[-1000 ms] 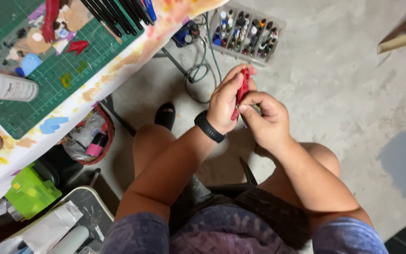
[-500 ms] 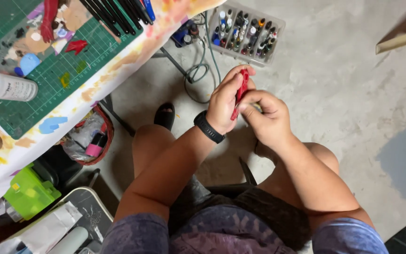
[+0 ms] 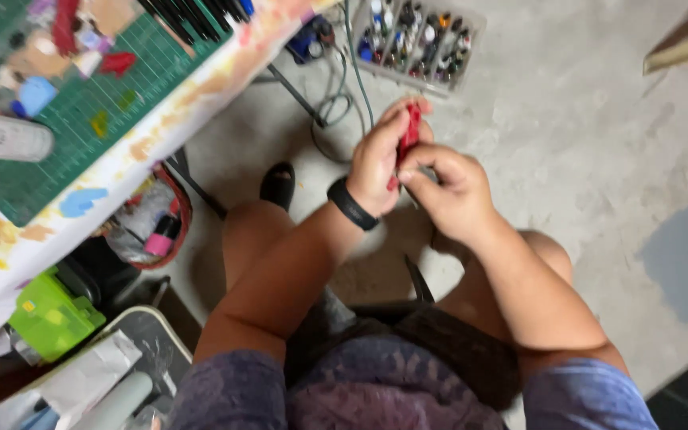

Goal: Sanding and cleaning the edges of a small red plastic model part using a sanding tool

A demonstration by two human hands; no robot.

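Hardly shifted, left hand [image 3: 377,163] and right hand [image 3: 449,191] keep their closed grip on the red strip [image 3: 408,142].

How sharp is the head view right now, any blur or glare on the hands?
Head view: motion blur softens everything, the left hand, right hand and the red piece between them included; light is even and dim, with no glare; the cutting mat at upper left is smeared too.

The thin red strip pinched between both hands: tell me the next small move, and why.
Probably hold the left hand steady and let the right hand work the thin red strip. The left grip pins its upper part and the right fingertips pinch lower, above the knees, away from the green cutting mat.
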